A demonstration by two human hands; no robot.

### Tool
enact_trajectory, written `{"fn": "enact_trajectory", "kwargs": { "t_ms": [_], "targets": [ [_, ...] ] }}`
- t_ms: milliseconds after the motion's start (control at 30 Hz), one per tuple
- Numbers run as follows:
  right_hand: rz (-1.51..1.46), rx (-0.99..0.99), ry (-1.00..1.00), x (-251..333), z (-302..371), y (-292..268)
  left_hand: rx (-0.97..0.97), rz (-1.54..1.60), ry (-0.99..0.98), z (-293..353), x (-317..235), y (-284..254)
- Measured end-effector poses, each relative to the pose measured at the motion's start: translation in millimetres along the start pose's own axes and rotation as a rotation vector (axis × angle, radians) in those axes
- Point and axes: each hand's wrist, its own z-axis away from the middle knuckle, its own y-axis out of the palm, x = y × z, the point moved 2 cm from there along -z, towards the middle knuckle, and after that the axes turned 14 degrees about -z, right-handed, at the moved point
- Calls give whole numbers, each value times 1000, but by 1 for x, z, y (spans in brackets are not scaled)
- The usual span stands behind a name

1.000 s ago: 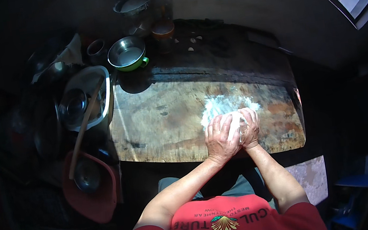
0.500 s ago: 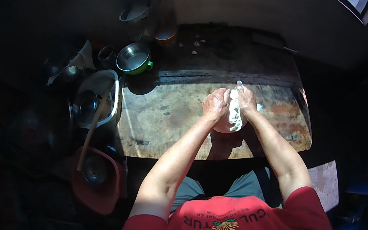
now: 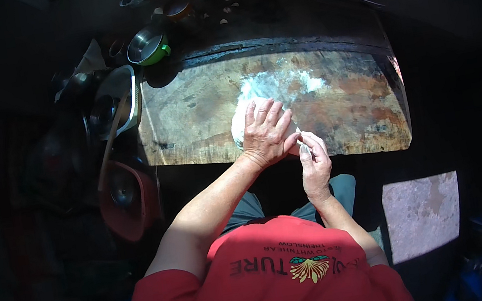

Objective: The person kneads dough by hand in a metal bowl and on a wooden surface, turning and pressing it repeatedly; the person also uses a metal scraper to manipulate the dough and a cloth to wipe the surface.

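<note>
A pale lump of dough (image 3: 240, 127) lies near the front of the worn wooden board (image 3: 185, 112). My left hand (image 3: 265, 137) rests on top of it, palm down, with the fingers stretched and spread. At the lump's right side, by the board's front edge, the thumb and fingers of my right hand (image 3: 316, 167) are pinched together at the dough's edge. How much dough sits between them is partly hidden. White flour (image 3: 281, 84) is scattered on the board just beyond the lump.
At the far left stand a metal bowl with a green handle (image 3: 147, 46) and a whitish basin (image 3: 132, 98). A wooden stick (image 3: 108, 136) leans between that basin and a red basin (image 3: 154, 194). Small pale bits (image 3: 224, 21) lie on the board's shaded far part.
My hands moved nearer to me, uncovering flour on the board. The left went from gripping the dough's side to lying flat on it; the right now pinches its edge. The view has shifted.
</note>
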Motion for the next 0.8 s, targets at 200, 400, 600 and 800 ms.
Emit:
{"fn": "enact_trajectory", "kwargs": {
  "t_ms": [200,400,600,800],
  "targets": [
    [-151,-58,294,-33,-31,-18,107,-89,-32,-59,10,50],
    [-202,-27,643,-40,-84,-3,180,-171,-81,-121,26,93],
    [181,159,329,-41,-153,-4,880,167,-472,-157,42,90],
    [515,270,-315,-1,-89,35,886,217,-434,-120,77,-8]
  ]
}}
